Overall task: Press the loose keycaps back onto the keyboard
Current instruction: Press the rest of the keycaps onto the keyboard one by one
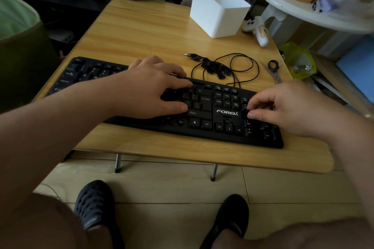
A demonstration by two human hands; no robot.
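The left hand point(150, 87) lies flat on the middle of the black keyboard point(204, 115), fingers straight and spread, fingertips pressing near the function row and thumb resting by the Shift key. The right hand point(287, 107) hovers over the number pad at the keyboard's 3 o'clock end, fingers curled with thumb and forefinger tips drawn close together; whether they pinch a keycap cannot be told, as anything between them is hidden against the dark keys. The keyboard sits slanted across the wooden tabletop point(141, 32), and two sockets in its bottom rows show bare stems, one left of the Windows key and one above the down arrow. At 12 o'clock from the right hand, just behind the keyboard, a small heap of loose keycaps point(215, 68) rests on the tabletop, tangled among the loops of the keyboard's thin black cable point(244, 66). At 2 o'clock from that heap lie scissors point(273, 69) near the tabletop's edge. Farther back, at 12 o'clock, stands a white box point(216, 11), with a white game controller point(256, 29) just beside it at 3 o'clock.
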